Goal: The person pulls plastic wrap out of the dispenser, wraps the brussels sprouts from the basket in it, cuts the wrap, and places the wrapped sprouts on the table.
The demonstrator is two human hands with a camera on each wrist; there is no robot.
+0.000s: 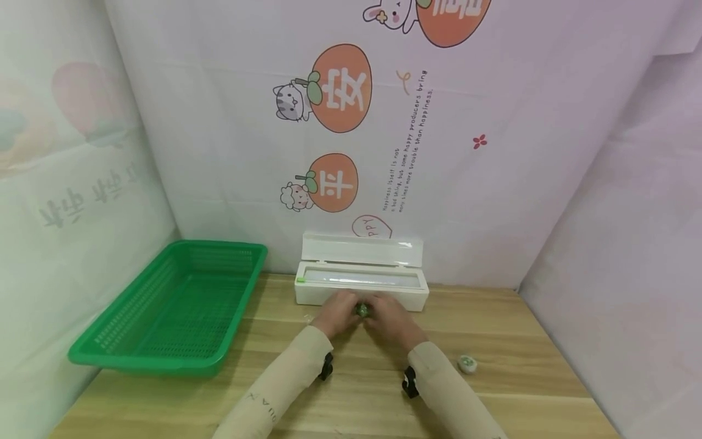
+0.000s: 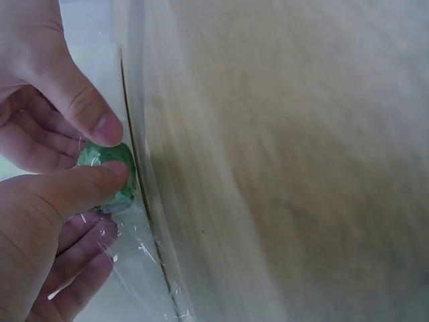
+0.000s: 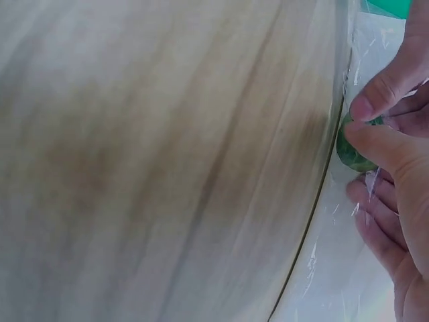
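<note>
The green round piece point(image 2: 97, 154) was small and rounded, with mottled green patches and a glossy skin of clear film point(image 2: 137, 261) that trailed off in wrinkled, shiny folds. It sat between the two hands just in front of a white box point(image 1: 312, 297): the left hand point(image 1: 338, 312) and the right hand point(image 1: 388, 314) both pinched it, thumbs on top and fingers curled underneath. The box's lid point(image 1: 362, 250) stood raised at the back.

The counter point(image 1: 504, 341) was pale wood with streaky grain (it looked blurred in both wrist views). On it, a white-and-green round piece point(image 1: 467, 364) lay near the right sleeve point(image 1: 455, 390), and a green basket point(image 1: 148, 364) stood at the left. White cloth point(image 1: 466, 201) printed with orange fruit, cartoon animals and lettering hung behind.
</note>
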